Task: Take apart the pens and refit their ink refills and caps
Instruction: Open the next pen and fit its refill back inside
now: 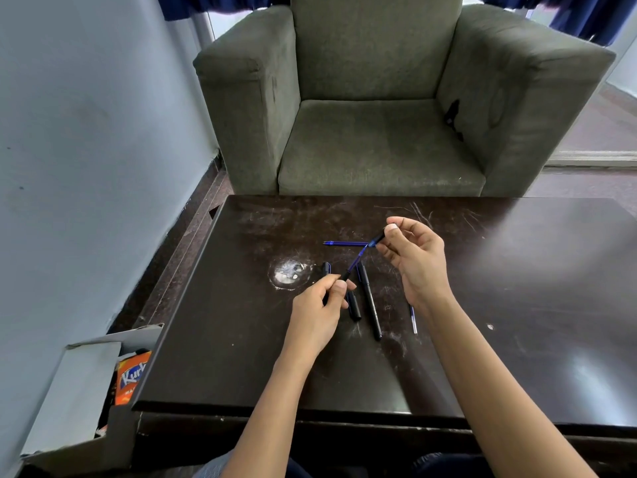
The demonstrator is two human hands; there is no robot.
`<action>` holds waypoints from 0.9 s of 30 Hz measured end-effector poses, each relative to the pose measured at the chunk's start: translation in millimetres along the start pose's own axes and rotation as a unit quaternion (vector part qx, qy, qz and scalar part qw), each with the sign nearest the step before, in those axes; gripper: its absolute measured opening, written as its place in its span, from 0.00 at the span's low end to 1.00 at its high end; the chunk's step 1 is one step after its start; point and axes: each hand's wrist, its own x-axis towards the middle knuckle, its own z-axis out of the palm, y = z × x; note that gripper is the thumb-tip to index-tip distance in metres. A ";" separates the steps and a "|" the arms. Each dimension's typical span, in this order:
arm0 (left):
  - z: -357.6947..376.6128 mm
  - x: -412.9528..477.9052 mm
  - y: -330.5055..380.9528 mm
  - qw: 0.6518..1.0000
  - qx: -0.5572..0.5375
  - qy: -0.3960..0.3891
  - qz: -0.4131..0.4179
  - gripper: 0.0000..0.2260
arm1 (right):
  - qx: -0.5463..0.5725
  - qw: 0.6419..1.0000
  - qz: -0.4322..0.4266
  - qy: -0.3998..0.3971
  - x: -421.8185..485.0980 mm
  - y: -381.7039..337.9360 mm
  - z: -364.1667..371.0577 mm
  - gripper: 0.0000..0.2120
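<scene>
Head cam, looking down at a dark scratched table (241, 339) with a green armchair (379, 132) on the far side.

Left hand (320, 305) is curled round a black barrel (344, 276), thumb and fingers gripping it. A blue refill (356, 260) sticks out of the barrel's far end and slants up to the right. Right hand (417, 260) is held above the table a bit farther and to the right, pinching a small black tip piece (379, 238) between thumb and fingertips. The refill's far end reaches that piece, but honestly I can't tell if the two are actually joined or just touching.

Stuff lying on the table:
- a loose refill (344, 243), blue, lying left to right just left of the right hand's fingers
- a whole black pen (370, 301) between the two hands, running near to far
- a short black cap (354, 307) just left of that pen, right beside the left hand's fingers
- a small black bit (326, 268) just beyond the left hand, next to a white scuff (287, 272); too small to say what part it is
- another thin refill (413, 319) near the right wrist, its far end hidden behind the wrist

Off the table's near left corner there's an open grey box (79, 391) with an orange packet (132, 377) in it.
</scene>
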 end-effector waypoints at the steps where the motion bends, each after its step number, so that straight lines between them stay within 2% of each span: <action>1: 0.1 0.2 0.1 1.000 0.000 -0.001 -0.001 0.12 | -0.003 1.000 0.000 -0.005 -0.4 -0.1 0.2 0.05; 19: -0.4 1.1 1.4 1.000 0.010 -0.004 -0.017 0.12 | -0.023 1.000 -0.014 -0.016 1.2 1.3 -1.3 0.06; 27: 0.1 1.0 0.9 1.000 0.010 0.005 -0.019 0.12 | -0.068 0.995 0.009 -0.065 -1.7 5.6 2.8 0.06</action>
